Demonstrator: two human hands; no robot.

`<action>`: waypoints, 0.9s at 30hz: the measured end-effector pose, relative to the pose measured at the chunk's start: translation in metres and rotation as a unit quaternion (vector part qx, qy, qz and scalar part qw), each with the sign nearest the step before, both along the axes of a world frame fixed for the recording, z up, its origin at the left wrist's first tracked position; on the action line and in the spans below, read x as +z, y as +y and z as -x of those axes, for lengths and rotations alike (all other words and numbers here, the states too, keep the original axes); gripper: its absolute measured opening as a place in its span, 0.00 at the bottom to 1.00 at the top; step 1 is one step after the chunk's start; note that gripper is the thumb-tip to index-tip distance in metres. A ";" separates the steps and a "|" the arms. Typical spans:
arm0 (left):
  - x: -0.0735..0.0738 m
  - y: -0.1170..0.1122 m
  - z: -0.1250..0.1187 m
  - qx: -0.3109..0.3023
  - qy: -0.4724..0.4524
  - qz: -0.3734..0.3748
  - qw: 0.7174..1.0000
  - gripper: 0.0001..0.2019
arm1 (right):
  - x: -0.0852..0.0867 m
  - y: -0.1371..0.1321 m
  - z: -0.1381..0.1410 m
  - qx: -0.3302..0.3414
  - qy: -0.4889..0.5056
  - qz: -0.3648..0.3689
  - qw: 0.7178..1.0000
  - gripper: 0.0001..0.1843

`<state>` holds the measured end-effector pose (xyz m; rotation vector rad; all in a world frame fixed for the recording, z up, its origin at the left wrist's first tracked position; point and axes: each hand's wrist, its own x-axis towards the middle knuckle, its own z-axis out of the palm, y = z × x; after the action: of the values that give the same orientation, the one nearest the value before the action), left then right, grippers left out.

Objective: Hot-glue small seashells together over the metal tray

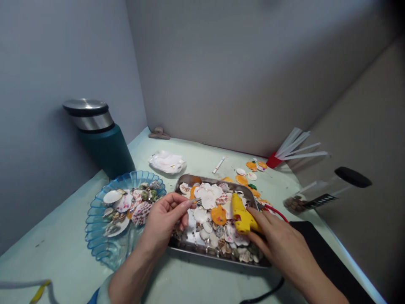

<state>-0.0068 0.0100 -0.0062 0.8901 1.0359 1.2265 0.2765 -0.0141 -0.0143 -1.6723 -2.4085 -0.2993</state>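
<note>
My right hand (275, 236) is wrapped round a yellow hot glue gun (243, 217) above the right side of a metal tray (218, 254). Over the tray's left side, my left hand (169, 215) is closed in a pinch; a tiny greyish thing shows at its fingertips, too small to name. Beneath both hands lie white scallop shells (209, 196), an orange shell (218, 215) and many small spiral and grey shells. To the left, a blue scalloped glass dish (95, 228) holds more shells, among them a striped fan shell (141, 213).
A teal bottle (106, 145) stands behind the dish. Farther back are a white packet (167, 162), a hair clip (159, 133) and loose orange shells (242, 180). On the right are a red cup (273, 160) of glue sticks, a black-lidded jar (322, 196) and a black mat (319, 253).
</note>
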 end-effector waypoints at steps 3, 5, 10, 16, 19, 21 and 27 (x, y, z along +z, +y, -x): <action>-0.001 0.000 0.001 -0.002 -0.007 -0.003 1.000 0.10 | 0.016 0.005 -0.001 0.040 0.009 0.019 0.999 0.20; -0.002 0.000 0.002 0.001 -0.016 -0.006 1.000 0.09 | 0.031 0.006 0.010 0.060 0.047 0.005 0.997 0.17; -0.004 0.001 0.004 0.009 -0.032 -0.021 0.999 0.08 | 0.047 0.009 0.071 0.160 0.082 0.080 0.980 0.06; -0.002 0.001 0.004 0.015 -0.033 -0.031 0.999 0.09 | 0.023 0.023 0.120 0.123 -0.026 0.140 0.982 0.09; 0.000 0.000 0.004 0.018 -0.033 -0.026 0.999 0.10 | 0.018 0.026 0.128 0.104 -0.037 0.148 0.983 0.09; 0.001 0.000 0.003 0.016 -0.036 -0.024 0.999 0.10 | 0.019 0.025 0.132 0.095 -0.039 0.155 0.983 0.08; -0.002 0.000 0.004 0.008 -0.036 -0.029 0.999 0.09 | 0.019 0.023 0.134 0.091 -0.012 0.178 0.980 0.08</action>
<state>-0.0108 0.0099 -0.0078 0.8776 0.9567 1.2976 0.1428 0.0094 0.0048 -1.5608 -2.7363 0.1502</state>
